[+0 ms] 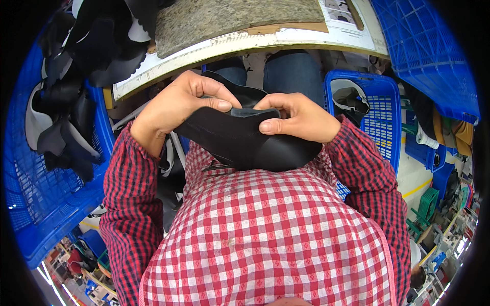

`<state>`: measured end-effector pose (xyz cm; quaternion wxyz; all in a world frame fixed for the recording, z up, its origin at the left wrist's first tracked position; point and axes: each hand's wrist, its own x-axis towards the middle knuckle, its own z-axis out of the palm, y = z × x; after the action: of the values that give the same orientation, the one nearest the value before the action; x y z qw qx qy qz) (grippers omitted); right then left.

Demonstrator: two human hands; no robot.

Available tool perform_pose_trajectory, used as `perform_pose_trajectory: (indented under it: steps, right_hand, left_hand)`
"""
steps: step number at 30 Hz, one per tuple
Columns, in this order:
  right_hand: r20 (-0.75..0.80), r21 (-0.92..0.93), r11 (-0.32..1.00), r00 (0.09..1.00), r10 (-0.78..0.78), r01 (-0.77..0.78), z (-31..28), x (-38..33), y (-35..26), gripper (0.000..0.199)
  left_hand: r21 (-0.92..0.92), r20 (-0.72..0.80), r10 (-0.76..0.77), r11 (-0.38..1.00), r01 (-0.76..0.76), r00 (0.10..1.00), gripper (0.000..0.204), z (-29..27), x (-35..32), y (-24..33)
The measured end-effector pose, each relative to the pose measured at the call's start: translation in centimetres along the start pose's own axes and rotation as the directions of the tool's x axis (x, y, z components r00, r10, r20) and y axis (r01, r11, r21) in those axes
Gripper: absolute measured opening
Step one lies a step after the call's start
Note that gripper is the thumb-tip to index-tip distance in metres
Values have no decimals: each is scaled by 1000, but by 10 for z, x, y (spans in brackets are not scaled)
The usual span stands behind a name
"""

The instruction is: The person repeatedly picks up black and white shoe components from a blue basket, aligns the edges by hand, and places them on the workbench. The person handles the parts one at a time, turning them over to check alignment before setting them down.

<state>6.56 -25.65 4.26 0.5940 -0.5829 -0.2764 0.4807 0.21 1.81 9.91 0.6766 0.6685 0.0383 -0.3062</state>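
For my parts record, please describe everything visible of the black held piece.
The black piece looks like flexible leather or synthetic sheet, matte with a sheen at lower right, a greyish strip on its wavy upper edge. Bent into a curve, it is pinched near that edge by the left hand and right hand, before the checked apron.

A person in a checked apron (265, 229) grips the edge of a curved black piece (245, 140) with left hand (176, 104) and right hand (303, 120), beside the near edge of a desk (375, 46). A speckled slab (235, 20) lies close to that edge.
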Motion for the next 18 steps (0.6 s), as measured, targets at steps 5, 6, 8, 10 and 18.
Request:
perform_pose_trajectory:
  steps: [5,6,8,10,18]
  right_hand:
    - [-11,-215,969,992,-128,123,-2,6,-4,29]
    - [-8,-260,957,991,-135,129,-2,6,-5,29]
    - [-19,-325,925,977,-214,196,-1,6,-5,28]
    - [-6,-334,918,973,-230,215,-2,7,-5,28]
    - [49,-456,834,944,-326,312,0,9,-8,29]
  left_hand:
    - [202,-78,181,966,-162,980,15,13,-7,6]
    - [223,-86,163,965,-140,983,20,14,-8,7]
    - [168,-68,159,975,-146,985,27,15,-9,9]
    - [100,-72,112,989,-105,991,40,16,-9,11]
    - [155,-53,141,979,-131,989,36,17,-6,14]
